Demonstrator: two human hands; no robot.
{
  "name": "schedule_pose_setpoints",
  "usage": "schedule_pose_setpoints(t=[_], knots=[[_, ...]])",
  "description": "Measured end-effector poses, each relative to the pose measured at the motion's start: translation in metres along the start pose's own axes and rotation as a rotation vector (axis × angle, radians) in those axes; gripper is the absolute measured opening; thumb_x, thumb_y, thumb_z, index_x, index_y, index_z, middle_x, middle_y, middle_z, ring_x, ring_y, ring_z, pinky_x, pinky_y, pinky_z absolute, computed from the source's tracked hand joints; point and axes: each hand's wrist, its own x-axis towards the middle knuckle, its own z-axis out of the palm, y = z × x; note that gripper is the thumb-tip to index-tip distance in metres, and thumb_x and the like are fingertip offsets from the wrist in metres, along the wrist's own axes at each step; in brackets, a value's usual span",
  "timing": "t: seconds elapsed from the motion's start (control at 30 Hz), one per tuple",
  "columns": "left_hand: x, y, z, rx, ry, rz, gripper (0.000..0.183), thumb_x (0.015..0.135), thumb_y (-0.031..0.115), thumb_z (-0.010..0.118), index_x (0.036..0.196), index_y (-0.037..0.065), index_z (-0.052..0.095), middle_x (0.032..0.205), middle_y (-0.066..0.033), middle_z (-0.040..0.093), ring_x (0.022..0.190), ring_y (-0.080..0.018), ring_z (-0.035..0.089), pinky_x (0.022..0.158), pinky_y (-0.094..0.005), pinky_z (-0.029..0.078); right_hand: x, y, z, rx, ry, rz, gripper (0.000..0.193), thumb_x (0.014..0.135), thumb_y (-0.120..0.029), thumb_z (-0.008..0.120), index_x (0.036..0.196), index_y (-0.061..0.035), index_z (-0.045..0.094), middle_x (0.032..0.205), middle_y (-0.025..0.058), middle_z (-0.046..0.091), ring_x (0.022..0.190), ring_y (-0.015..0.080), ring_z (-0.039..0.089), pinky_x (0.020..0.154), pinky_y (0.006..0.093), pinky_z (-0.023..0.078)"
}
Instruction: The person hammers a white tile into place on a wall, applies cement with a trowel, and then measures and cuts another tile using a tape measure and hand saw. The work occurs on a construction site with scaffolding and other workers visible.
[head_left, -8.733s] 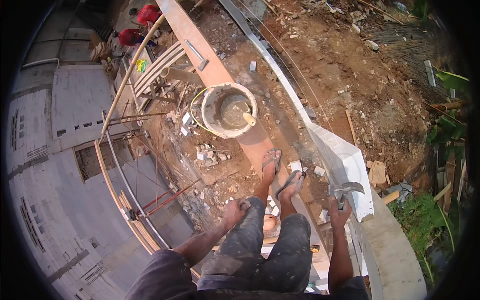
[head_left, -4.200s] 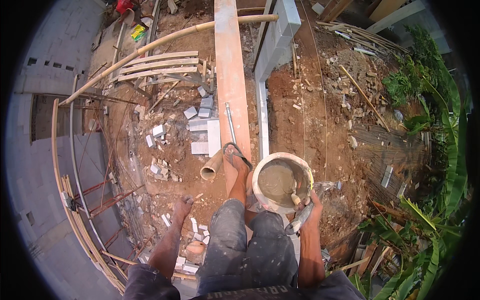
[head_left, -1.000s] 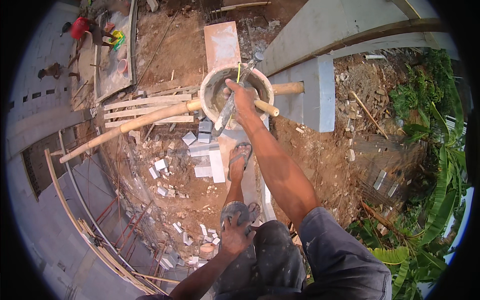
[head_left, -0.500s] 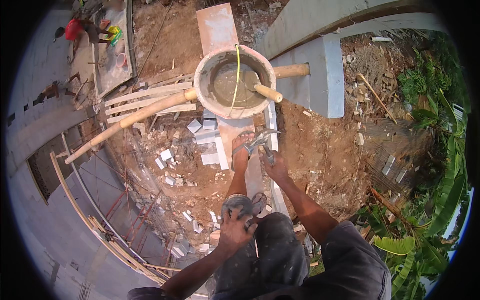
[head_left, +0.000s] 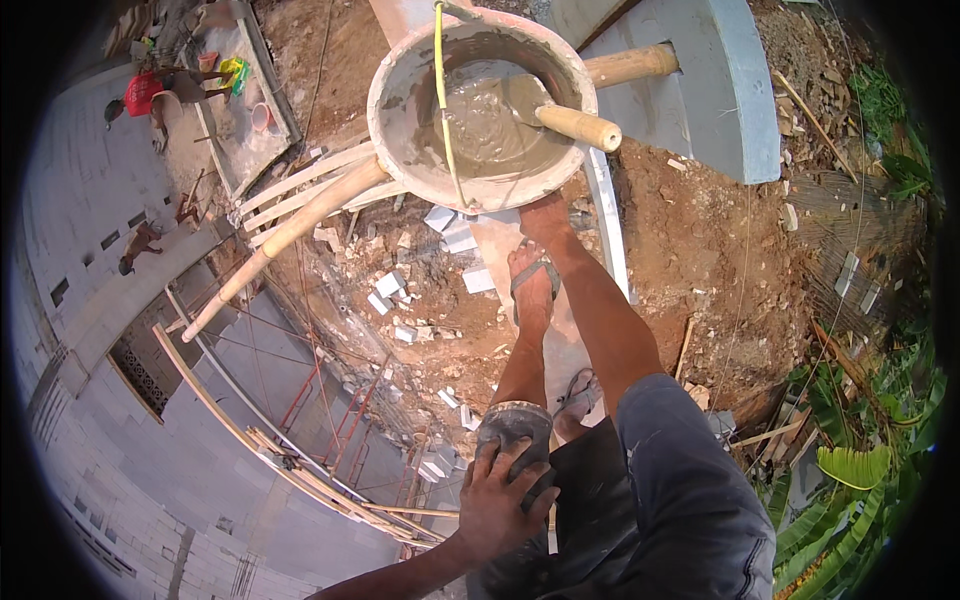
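Observation:
My left hand lies on my bent left knee, its fingers spread and holding nothing. My right arm reaches forward to the near side of a round bucket. The right hand shows only in part below the rim; its fingers are hidden behind the bucket. Wet grey mortar fills the bucket's lower part. A trowel leans in it, blade in the mortar and wooden handle over the right rim. The bucket's yellow handle crosses the opening.
Bamboo poles stick out left and right of the bucket. My sandalled feet are on a narrow plank. Far below lie broken blocks and soil. A person in a red shirt works at the far left; banana leaves stand right.
My right hand, which held a hammer above my left foot, has reached forward to the bucket. The hammer is out of sight. The bucket appears larger and nearer; my left hand stays on the knee.

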Motion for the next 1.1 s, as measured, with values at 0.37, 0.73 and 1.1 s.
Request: schedule_pose_setpoints(t=[0.37, 0.73, 1.1], knots=[[0.025, -0.004, -0.022, 0.099, -0.060, 0.027, 0.031, 0.076, 0.030, 0.072, 0.102, 0.012, 0.069, 0.127, -0.0085, 0.053, 0.121, -0.0385, 0.045, 0.100, -0.0486, 0.041, -0.134, -0.002, -0.041, 0.461, -0.052, 0.338, 0.041, 0.075, -0.024, 0.064, 0.111, -0.0047, 0.062, 0.110, 0.0170, 0.063, 0.116, 0.0325, 0.052, 0.097, 0.0434, 0.042], [0.039, -0.017, -0.023, 0.238, -0.118, 0.104, 0.024, 0.079, 0.027, 0.068, 0.094, 0.008, 0.070, 0.119, -0.0133, 0.061, 0.111, -0.0333, 0.056, 0.101, -0.0430, 0.040, -0.280, 0.066, -0.080, 0.651, -0.139, 0.834, 0.038, 0.082, -0.034, 0.057, 0.099, -0.0008, 0.066, 0.096, 0.0243, 0.066, 0.091, 0.0381, 0.065, 0.081, 0.0455, 0.052], [0.047, -0.006, -0.007, 0.668, -0.182, 0.174, 0.028, 0.079, 0.026, 0.066, 0.101, 0.007, 0.068, 0.114, -0.0141, 0.062, 0.107, -0.0352, 0.057, 0.093, -0.0446, 0.045, -0.370, -0.024, -0.086, 1.229, 0.237, 0.957, 0.034, 0.083, -0.034, 0.058, 0.107, -0.0110, 0.067, 0.097, 0.0192, 0.068, 0.097, 0.0365, 0.063, 0.087, 0.0424, 0.049]])
